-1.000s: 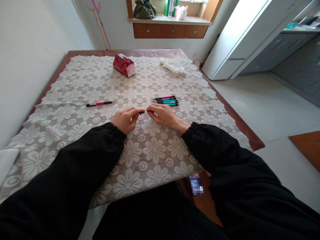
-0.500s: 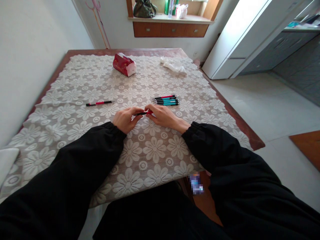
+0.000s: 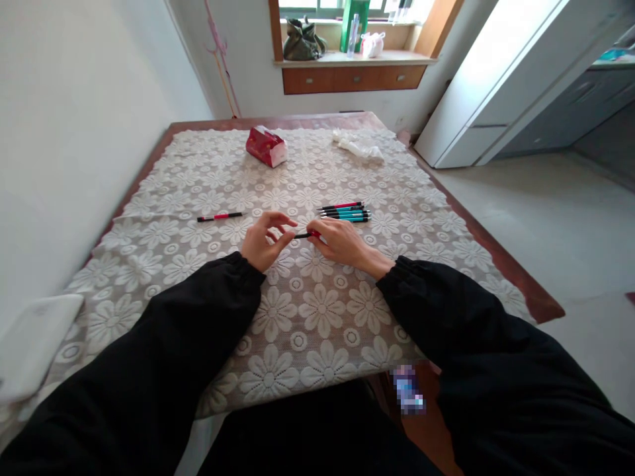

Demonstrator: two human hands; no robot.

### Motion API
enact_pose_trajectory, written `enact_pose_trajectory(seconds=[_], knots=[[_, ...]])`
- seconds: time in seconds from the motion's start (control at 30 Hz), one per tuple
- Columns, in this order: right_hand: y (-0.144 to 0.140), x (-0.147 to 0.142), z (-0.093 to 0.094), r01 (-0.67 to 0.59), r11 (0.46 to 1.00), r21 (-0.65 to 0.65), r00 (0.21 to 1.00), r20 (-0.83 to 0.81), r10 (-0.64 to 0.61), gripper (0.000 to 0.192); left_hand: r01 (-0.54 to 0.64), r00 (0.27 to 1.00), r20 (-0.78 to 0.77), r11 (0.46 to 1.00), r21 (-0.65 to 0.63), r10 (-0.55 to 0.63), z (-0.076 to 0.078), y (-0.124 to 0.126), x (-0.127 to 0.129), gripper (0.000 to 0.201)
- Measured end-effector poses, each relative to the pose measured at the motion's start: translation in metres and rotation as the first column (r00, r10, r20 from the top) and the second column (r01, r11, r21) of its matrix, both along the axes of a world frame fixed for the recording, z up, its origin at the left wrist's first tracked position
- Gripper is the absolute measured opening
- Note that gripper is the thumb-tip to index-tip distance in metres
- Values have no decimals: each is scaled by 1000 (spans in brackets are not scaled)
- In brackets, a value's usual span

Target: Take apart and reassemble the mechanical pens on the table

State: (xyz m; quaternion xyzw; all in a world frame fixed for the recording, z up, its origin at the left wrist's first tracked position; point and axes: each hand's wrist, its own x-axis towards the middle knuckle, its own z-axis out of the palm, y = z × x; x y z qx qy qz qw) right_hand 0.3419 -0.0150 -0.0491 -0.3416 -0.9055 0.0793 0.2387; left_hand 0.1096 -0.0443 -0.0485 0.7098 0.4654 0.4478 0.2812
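Right, my right hand (image 3: pixel 342 241) pinches the red pen (image 3: pixel 307 234); my left hand (image 3: pixel 265 239) hovers half open, holding nothing. I'd best keep the pen level and regrip its black end squarely.

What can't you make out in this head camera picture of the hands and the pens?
- Most of the red pen: covered by the right hand.
- How many pens lie in the bunch: too small, packed together.
- Print on the red pack: too small.
- Patch below the table edge: blurred.

Soft daylight from the far window (image 3: pixel 347 5); sharp centre; edges stretched.
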Motion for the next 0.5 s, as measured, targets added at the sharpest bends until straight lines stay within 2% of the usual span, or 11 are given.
enact_pose_trajectory(seconds=[0.07,0.2,0.5], knots=[[1,0,-1,5,1000,10,1000,5,-5,13,-22,994,107,999,-44,27,0,2,0,32],[1,0,-3,-7,1000,22,1000,-4,7,12,10,965,261,993,-121,22,0,5,-1,32],[0,0,-1,-8,1000,17,1000,-15,8,12,67,944,329,991,-118,-25,0,2,-2,34]])
